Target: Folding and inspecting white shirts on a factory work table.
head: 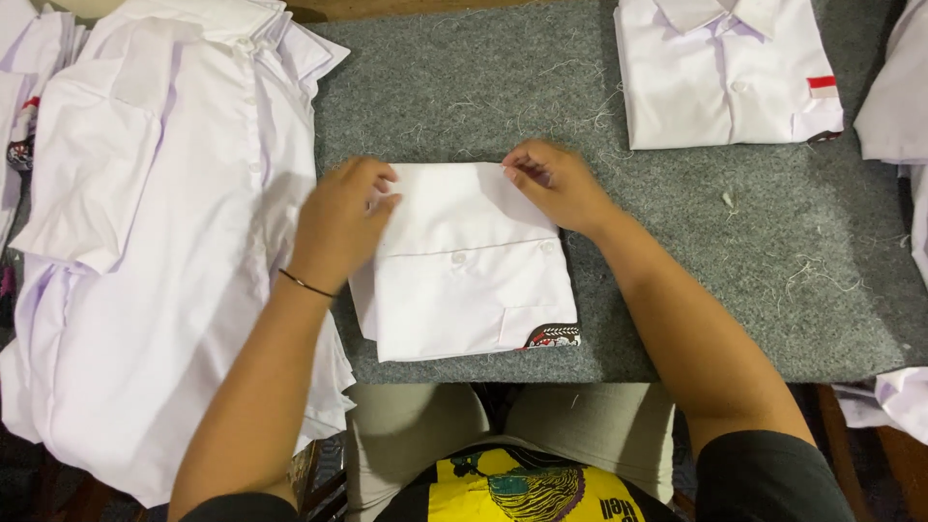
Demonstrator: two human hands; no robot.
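Observation:
A white shirt [469,275] lies folded into a rectangle on the grey felt table [696,242], with a dark patterned patch at its near right corner. My left hand [340,220] rests on the shirt's far left corner, fingers pinching the fabric edge. My right hand [553,184] pinches the far right corner of the same top fold. A thin dark band circles my left wrist.
A pile of unfolded white shirts [164,213] covers the left side. A folded white shirt with a red tag [725,72] lies at the far right. More white cloth [894,97] hangs at the right edge. Loose threads litter the felt.

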